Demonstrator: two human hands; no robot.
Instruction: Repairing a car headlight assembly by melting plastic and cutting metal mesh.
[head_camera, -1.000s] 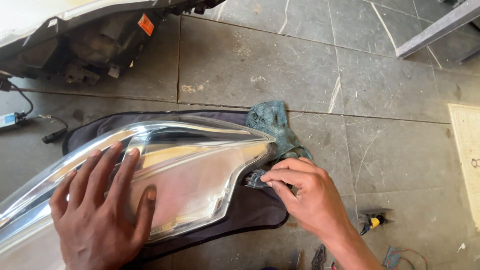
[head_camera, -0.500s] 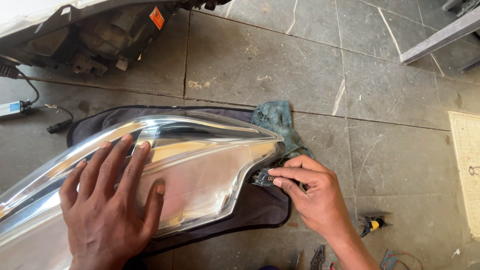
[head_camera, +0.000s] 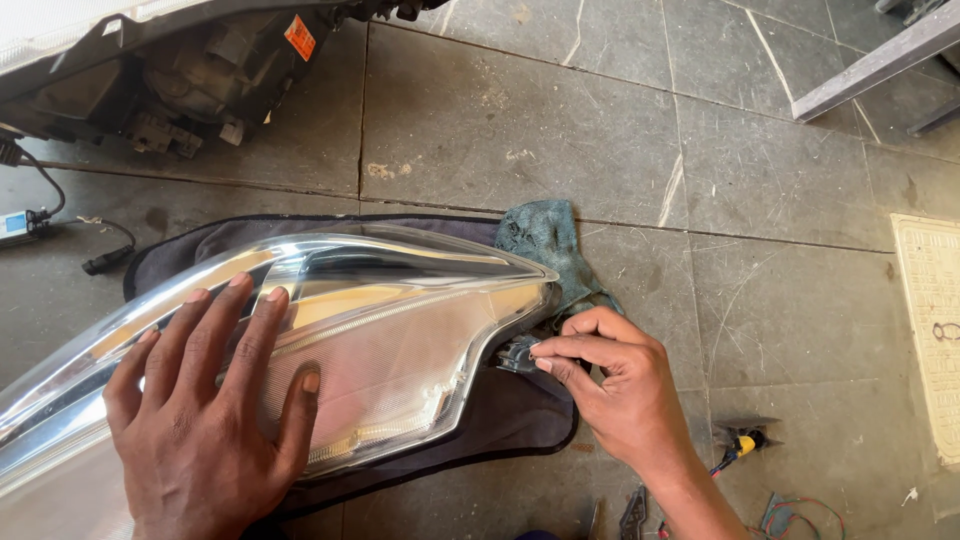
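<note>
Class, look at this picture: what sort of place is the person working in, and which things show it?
Probably a car repair workshop floor: a headlight lies on a dark cloth, a second headlight sits behind, and wires lie on the stone tiles.

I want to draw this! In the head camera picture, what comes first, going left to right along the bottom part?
Left hand pressing on the clear headlight lens → right hand pinching a small part at the lens tip → yellow-tipped tool on the floor → pale mat.

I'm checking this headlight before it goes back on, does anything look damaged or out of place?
The headlight lens shows no crack I can see; it lies on a dark cloth. The left hand presses flat on it, the right hand pinches a small part at its edge. Loose wires lie scattered on the scratched floor.
</note>
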